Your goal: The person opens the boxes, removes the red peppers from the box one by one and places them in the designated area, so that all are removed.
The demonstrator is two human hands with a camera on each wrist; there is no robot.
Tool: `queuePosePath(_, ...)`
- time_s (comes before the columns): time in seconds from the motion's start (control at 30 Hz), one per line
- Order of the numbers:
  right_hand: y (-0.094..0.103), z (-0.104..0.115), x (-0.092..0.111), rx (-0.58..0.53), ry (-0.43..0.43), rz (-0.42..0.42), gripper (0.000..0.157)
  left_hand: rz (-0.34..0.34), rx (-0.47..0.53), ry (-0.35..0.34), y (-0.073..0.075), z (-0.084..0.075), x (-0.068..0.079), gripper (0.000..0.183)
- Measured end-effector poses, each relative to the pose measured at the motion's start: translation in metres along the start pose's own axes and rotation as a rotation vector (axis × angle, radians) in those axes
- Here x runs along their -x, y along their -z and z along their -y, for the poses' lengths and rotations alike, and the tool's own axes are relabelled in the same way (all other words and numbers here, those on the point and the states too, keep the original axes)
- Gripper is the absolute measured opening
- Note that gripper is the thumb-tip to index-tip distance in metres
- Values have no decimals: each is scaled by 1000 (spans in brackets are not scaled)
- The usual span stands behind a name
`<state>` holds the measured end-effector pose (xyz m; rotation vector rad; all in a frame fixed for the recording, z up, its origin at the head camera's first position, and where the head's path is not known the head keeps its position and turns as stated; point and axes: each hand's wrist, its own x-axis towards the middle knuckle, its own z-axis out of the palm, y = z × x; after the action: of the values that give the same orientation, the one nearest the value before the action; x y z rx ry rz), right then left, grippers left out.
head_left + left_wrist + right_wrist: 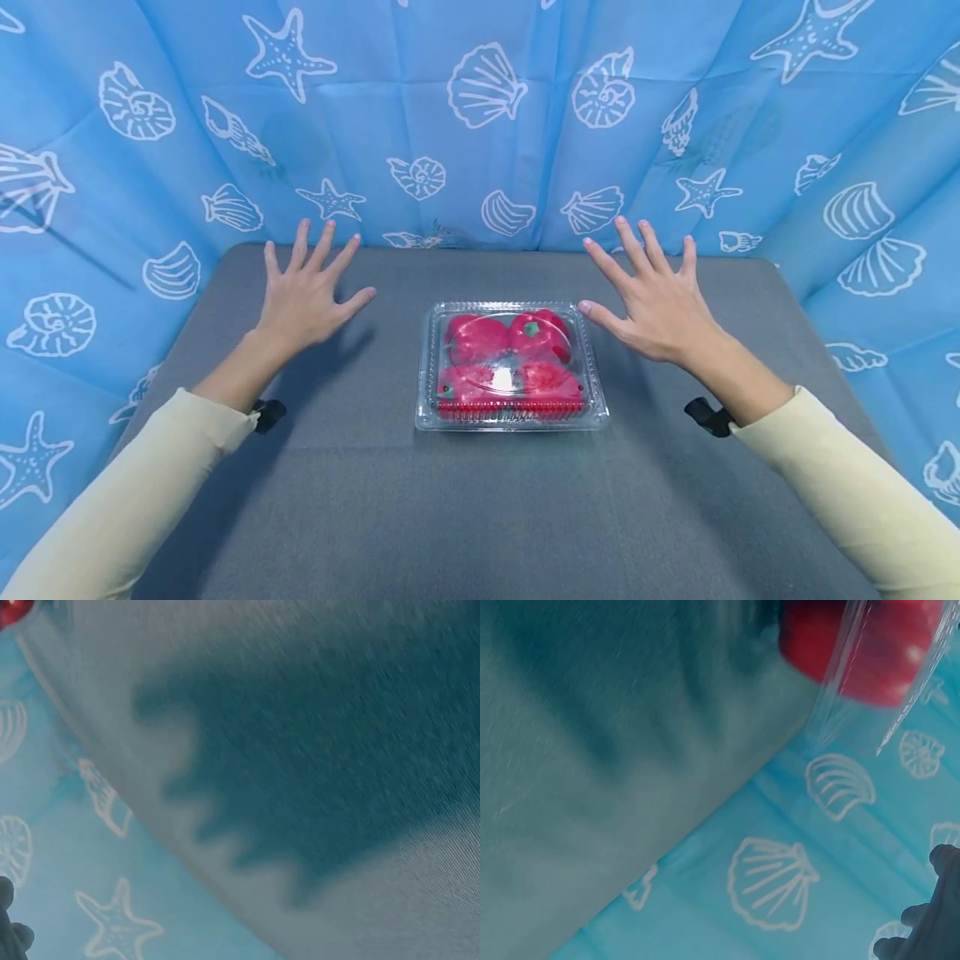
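Observation:
In the head view a clear plastic clamshell box (512, 418) with its lid down sits at the middle of the grey table. Inside it lie several red vegetables (476, 337) with green stems, which look like bell peppers or tomatoes. My left hand (303, 296) hovers to the left of the box, fingers spread and straight, touching nothing. To the right of the box my right hand (660, 304) is also raised with spread fingers and holds nothing. Its thumb points toward the box's upper right corner. The right wrist view shows the box's side (832, 697) close by.
A grey cloth covers the table (510, 508), whose rounded far edge meets a blue curtain (420, 108) printed with white shells and starfish. The curtain also hangs along both sides. Dark straps (708, 417) sit on the wrists. A hand shadow (255, 772) falls on the cloth.

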<state>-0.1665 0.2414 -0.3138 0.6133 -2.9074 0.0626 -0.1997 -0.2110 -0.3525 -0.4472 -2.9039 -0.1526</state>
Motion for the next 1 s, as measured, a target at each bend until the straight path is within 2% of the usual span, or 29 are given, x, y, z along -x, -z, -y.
queuePosePath(0.3,-5,24,1,-19,88,12,82,32,10,-76,-5,-22,5,81)
queuePosePath(0.47,-7,34,1,-43,131,26,83,73,64,-89,-7,-33,9,82)
queuePosePath(0.87,-18,63,8,-90,280,82,85,193,290,-126,-15,-53,16,77)
queuePosePath(1.0,-21,72,12,-99,321,108,85,252,396,-124,-17,-58,19,75)
